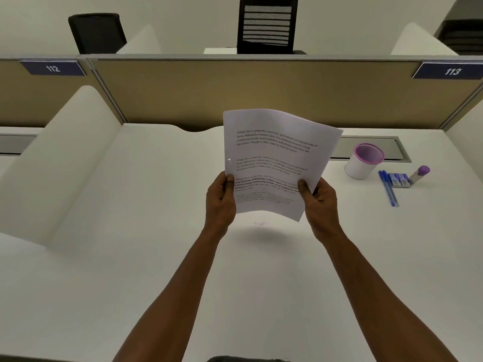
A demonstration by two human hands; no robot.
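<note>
Above the middle of the white desk (156,231), a printed sheet of paper (277,163) is held up off the surface, tilted slightly and bowed, with a soft shadow on the desk below its lower edge. The left hand (220,202) grips the sheet's lower left edge, thumb pressed on the printed face and the other fingers hidden behind the page. The right hand (320,202) grips the lower right edge the same way, thumb on the front. Several blocks of black text cover the sheet, one of them in bold. At the desk's right rear stands a white cup (362,165) with a pink rim, upright. Just beside it toward the desk's right edge lie two blue pens (389,188) side by side, a pair of small blue boxes (399,179) touching them, and a purple-capped glue stick (419,173) lying on its side against the boxes. Along the desk's back edge rises a tan partition (235,92) carrying a dark label marked 113 (450,71) at its right end. Beyond the desk, past the partition, a black mesh-backed chair (268,24) faces this way.
</note>
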